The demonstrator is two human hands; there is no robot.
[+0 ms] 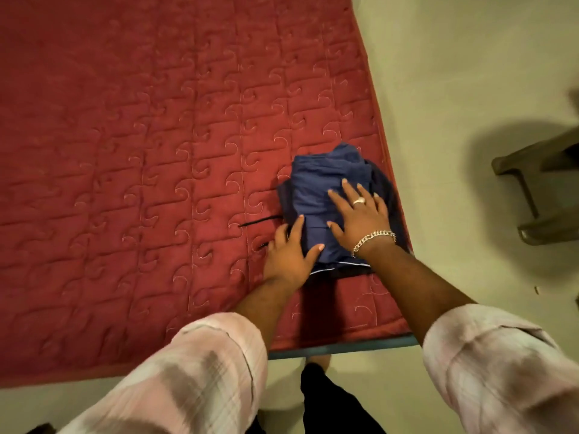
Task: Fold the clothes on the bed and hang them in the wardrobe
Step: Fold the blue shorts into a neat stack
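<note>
Pink sleeves (200,368) lead to both flat hands, left hand (289,255) at the bundle's seven o'clock edge, right hand (360,219) pressing on the folded blue clothes (316,189) near the mattress (125,151) corner; better press evenly before lifting.

Navy clothes (326,189), red swirl-quilted bed (156,151) (teal edge), pink plaid sleeves (200,371).

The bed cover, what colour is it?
Red mattress cover, quilted with swirls; head view.

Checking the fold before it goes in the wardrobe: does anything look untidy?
Yes: a black drawstring trails out of the folded blue garment onto the red mattress, left of the bundle, not tucked in.
</note>
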